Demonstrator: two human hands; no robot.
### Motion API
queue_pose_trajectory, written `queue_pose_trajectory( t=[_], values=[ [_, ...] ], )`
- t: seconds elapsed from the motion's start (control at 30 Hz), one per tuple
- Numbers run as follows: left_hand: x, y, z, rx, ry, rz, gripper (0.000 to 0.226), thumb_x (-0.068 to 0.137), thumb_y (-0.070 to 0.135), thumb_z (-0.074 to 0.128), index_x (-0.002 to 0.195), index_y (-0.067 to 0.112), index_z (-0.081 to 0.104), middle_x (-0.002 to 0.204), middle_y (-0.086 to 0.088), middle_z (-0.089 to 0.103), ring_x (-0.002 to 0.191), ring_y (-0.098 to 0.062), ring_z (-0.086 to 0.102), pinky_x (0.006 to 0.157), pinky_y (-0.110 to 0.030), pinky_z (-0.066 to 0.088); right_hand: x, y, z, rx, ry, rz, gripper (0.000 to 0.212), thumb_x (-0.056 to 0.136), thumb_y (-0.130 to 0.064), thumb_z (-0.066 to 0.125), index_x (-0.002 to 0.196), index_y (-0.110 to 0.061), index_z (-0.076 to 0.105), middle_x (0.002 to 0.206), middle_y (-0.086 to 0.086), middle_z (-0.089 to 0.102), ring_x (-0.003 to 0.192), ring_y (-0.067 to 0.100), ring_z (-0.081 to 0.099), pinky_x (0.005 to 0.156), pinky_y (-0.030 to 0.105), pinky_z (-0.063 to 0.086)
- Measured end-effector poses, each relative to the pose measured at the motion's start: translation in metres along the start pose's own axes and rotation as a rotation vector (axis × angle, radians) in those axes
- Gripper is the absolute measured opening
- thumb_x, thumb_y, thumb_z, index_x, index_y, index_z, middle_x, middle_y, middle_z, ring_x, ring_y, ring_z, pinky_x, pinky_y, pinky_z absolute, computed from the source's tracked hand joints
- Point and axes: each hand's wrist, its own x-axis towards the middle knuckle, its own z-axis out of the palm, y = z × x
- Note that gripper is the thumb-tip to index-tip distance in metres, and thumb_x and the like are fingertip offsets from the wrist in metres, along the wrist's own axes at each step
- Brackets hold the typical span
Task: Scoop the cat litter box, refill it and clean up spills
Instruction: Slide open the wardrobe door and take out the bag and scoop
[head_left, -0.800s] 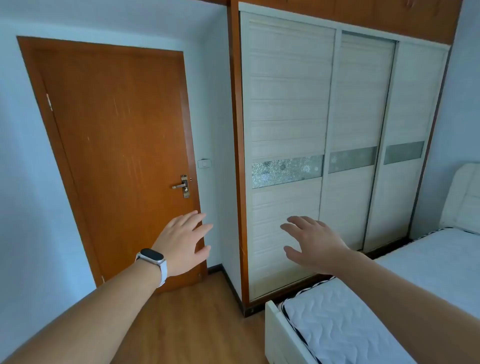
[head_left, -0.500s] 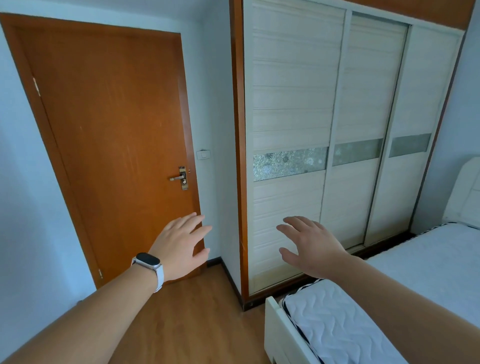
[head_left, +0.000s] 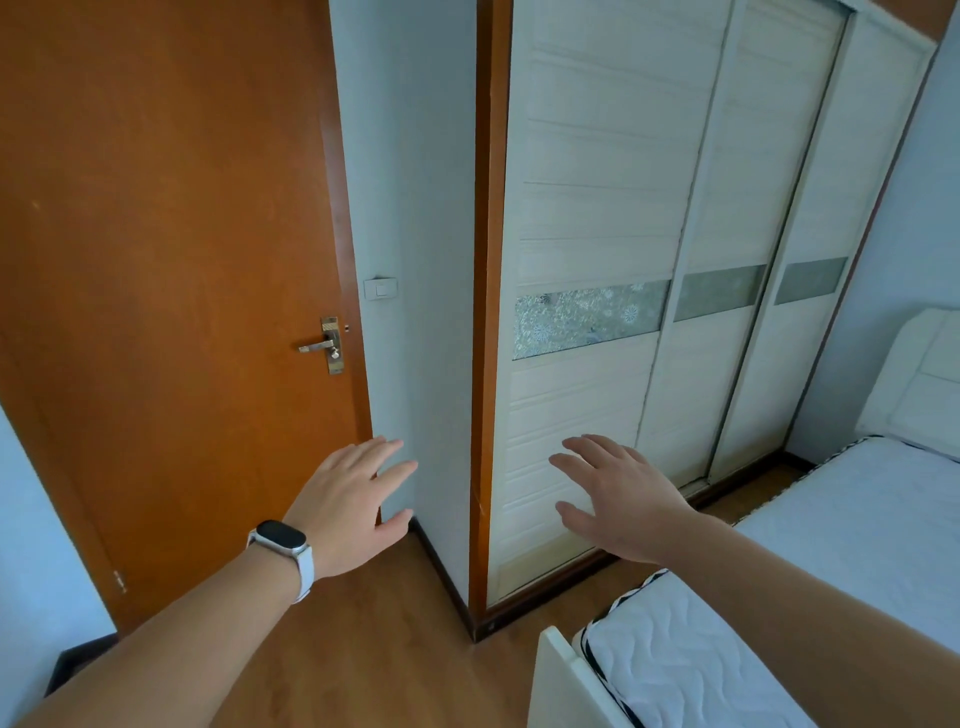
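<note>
Bedroom: closed door (head_left: 171, 291), wardrobe (head_left: 649, 270), bed (head_left: 831, 561) at right. Left hand (head_left: 348, 506) and right hand (head_left: 621, 501) apart, fingers spread, empty, likely just held out in walking. Litter box not in view; nothing begun.

the person stepped closer; the orange wooden door (head_left: 171, 260) and its metal handle (head_left: 319, 345) look bigger above the fingers (head_left: 387, 448) of the left hand (head_left: 343, 509).

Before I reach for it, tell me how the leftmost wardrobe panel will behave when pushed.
The leftmost wardrobe panel probably slides sideways rather than swinging: it overlaps its neighbour. It looks tall and rigid, so likely stiff and weighty. Its patterned strip may be fragile glass.
</note>
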Motion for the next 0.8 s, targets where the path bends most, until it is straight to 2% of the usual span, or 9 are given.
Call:
queue_pose_trajectory(
  t=[0.1, 0.17, 0.23, 0.33, 0.67, 0.8],
  values=[
    [0.037, -0.04, 0.007, -0.013, 0.024, 0.026, 0.053, 0.091, 0.056, 0.048, 0.137, 0.03, 0.054, 0.148, 0.0, 0.048, 0.139, -0.022, 0.042, 0.109, -0.038, 0.027, 0.043, -0.01, -0.009, -0.016, 0.056, 0.027, 0.085, 0.076, -0.069, 0.002, 0.15, -0.033, 0.026, 0.16, -0.007, 0.021, 0.148, 0.018, 0.016, 0.12, 0.04, 0.018],
    [0.057, -0.058, 0.013, -0.039, 0.037, 0.03, 0.054, 0.093, 0.056, 0.045, 0.141, 0.031, 0.049, 0.152, 0.001, 0.042, 0.143, -0.022, 0.035, 0.111, -0.037, 0.02, 0.066, -0.014, -0.011, -0.021, 0.081, 0.037, 0.084, 0.077, -0.069, 0.004, 0.15, -0.034, 0.027, 0.16, -0.008, 0.022, 0.148, 0.018, 0.017, 0.12, 0.041, 0.02],
    [0.073, -0.068, 0.019, -0.061, 0.054, 0.037, 0.056, 0.093, 0.057, 0.043, 0.142, 0.031, 0.047, 0.154, 0.001, 0.039, 0.144, -0.022, 0.032, 0.111, -0.037, 0.017, 0.084, -0.015, -0.01, -0.026, 0.093, 0.038, 0.073, 0.086, -0.067, 0.014, 0.15, -0.033, 0.027, 0.16, -0.007, 0.022, 0.148, 0.018, 0.017, 0.12, 0.041, 0.02],
    [0.094, -0.079, 0.025, -0.074, 0.063, 0.068, 0.058, 0.092, 0.058, 0.04, 0.143, 0.031, 0.046, 0.155, 0.001, 0.038, 0.145, -0.022, 0.031, 0.112, -0.038, 0.018, 0.112, -0.011, -0.009, -0.053, 0.086, 0.043, 0.062, 0.095, -0.06, 0.031, 0.151, -0.033, 0.025, 0.161, -0.007, 0.021, 0.148, 0.018, 0.016, 0.12, 0.04, 0.018],
    [0.172, -0.1, 0.061, -0.067, 0.044, 0.102, 0.057, 0.091, 0.056, 0.04, 0.14, 0.03, 0.049, 0.15, 0.0, 0.044, 0.141, -0.024, 0.038, 0.111, -0.042, 0.03, 0.191, 0.026, 0.017, -0.024, 0.096, 0.056, 0.059, 0.096, -0.057, 0.036, 0.149, -0.032, 0.029, 0.158, -0.007, 0.025, 0.145, 0.016, 0.023, 0.117, 0.037, 0.027],
    [0.215, -0.108, 0.083, -0.032, 0.015, 0.093, 0.056, 0.092, 0.056, 0.041, 0.142, 0.031, 0.047, 0.152, 0.001, 0.042, 0.142, -0.022, 0.036, 0.112, -0.039, 0.024, 0.232, 0.054, 0.036, -0.004, 0.089, 0.043, 0.058, 0.096, -0.056, 0.037, 0.149, -0.032, 0.028, 0.158, -0.007, 0.025, 0.145, 0.016, 0.023, 0.116, 0.036, 0.028]
  ],
)
